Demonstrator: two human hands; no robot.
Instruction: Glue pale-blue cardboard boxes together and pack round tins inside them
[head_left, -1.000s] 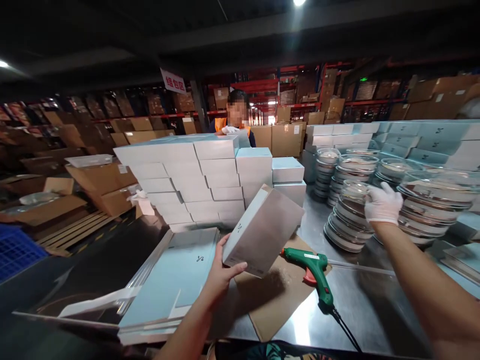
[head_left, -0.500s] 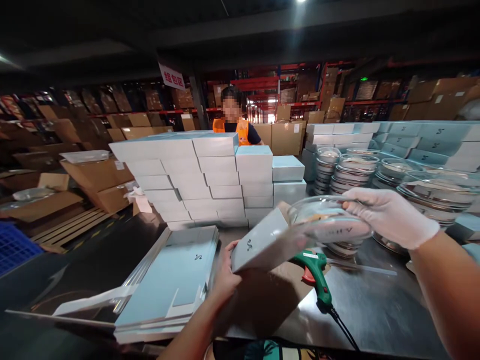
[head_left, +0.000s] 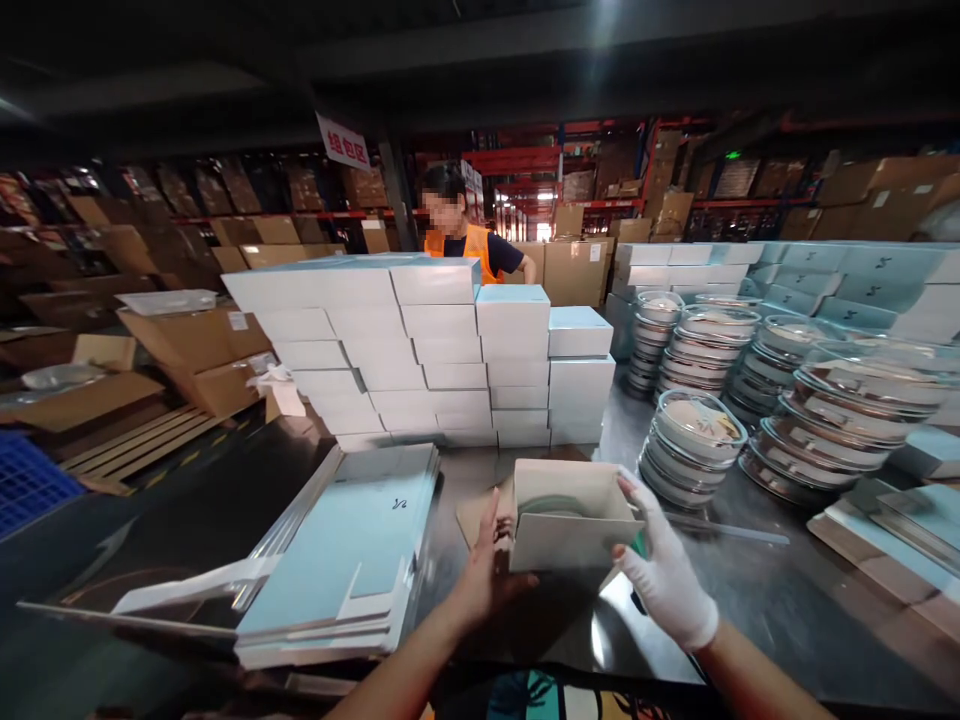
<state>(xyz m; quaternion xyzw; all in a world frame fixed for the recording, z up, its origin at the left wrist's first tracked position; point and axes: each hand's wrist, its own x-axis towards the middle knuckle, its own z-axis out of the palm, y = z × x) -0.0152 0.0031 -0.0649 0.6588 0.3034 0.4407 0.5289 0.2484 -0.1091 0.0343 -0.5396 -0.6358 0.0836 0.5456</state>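
A small white box [head_left: 574, 540] with its top open is in front of me, between my two hands. Inside it shows the curved pale green rim of a round container [head_left: 553, 503]; the rest is hidden by the walls. My bare left hand [head_left: 484, 570] is at the box's left side, thumb spread along the front. On the right, my white-gloved right hand [head_left: 664, 570] has its fingers at the box's right edge and its thumb near the front. A green glue gun [head_left: 640, 544] is mostly hidden behind that hand.
Flat pale blue box sheets [head_left: 330, 560] are stacked on the left. A wall of white boxes [head_left: 442, 360] stands ahead, with a co-worker in an orange vest [head_left: 480, 245] behind it. Stacks of round lidded containers [head_left: 690, 450] and more flat cardboard [head_left: 892, 540] are on the right.
The clear-lidded round container has left my right hand, which has moved left and down to the box. The box is now turned with its opening up, and a round rim shows inside.
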